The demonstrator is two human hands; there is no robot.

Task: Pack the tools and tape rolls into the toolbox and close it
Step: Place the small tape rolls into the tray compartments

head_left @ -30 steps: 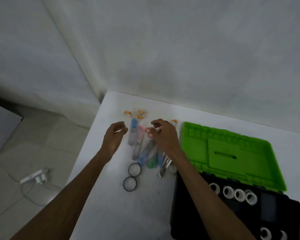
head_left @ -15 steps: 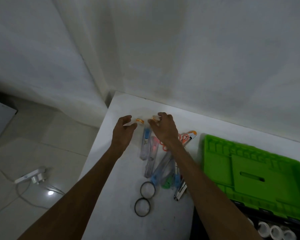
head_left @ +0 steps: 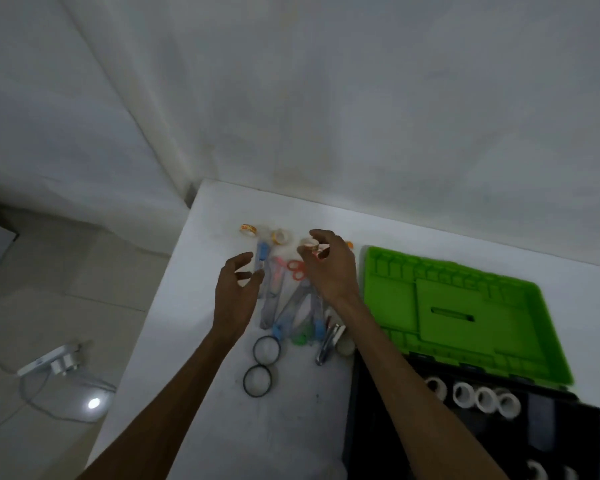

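- Right hand (head_left: 329, 268) grip: thumb and fingertips pinched on a small tape roll (head_left: 311, 247), pale ring with orange print, lifted off the counter (head_left: 187, 341). Left hand (head_left: 234, 292) grip: fingers loosely curled, half open, holding nothing.
- Near right: black toolbox (head_left: 568, 438) base, matte plastic, row of white tape rolls (head_left: 475, 398) inside.
- Two thin black rings (head_left: 261, 365) lying flat on the smooth white counter.
- Mid: clear-packaged tools (head_left: 284, 306), blue and green caps, red scissors (head_left: 293, 270) handles, one shiny metal piece.
- Green lid (head_left: 465, 313) open, lying flat, ribbed moulded plastic.
- Far: two more small rolls (head_left: 265, 233) near the wall.
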